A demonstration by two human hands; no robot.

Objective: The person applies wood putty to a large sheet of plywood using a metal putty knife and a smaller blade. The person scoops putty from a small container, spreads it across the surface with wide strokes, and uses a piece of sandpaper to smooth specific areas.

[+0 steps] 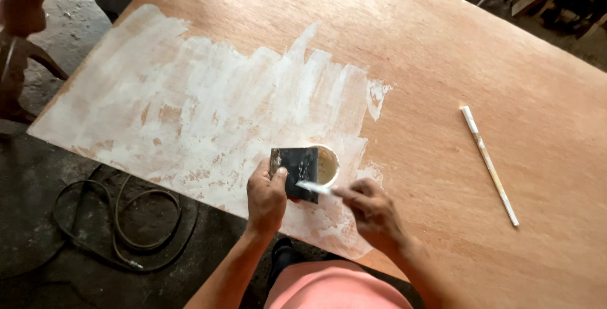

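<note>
Spreading progress: the plywood sheet (442,62) carries white filler (190,106) on its left part only, thin and streaky; I judge less than half is covered, and the right side is bare wood.
Left hand (265,198): fingers closed on a dark flat spreader (294,168), held over the cup.
Right hand (373,208): pinching a small white-smeared stick (314,187), its tip on the spreader.
Cup (327,165): small and round, standing on the sheet, holding pale beige paste; its level is unclear.
Loose stick (490,165): lying well apart, on the bare wood.
</note>
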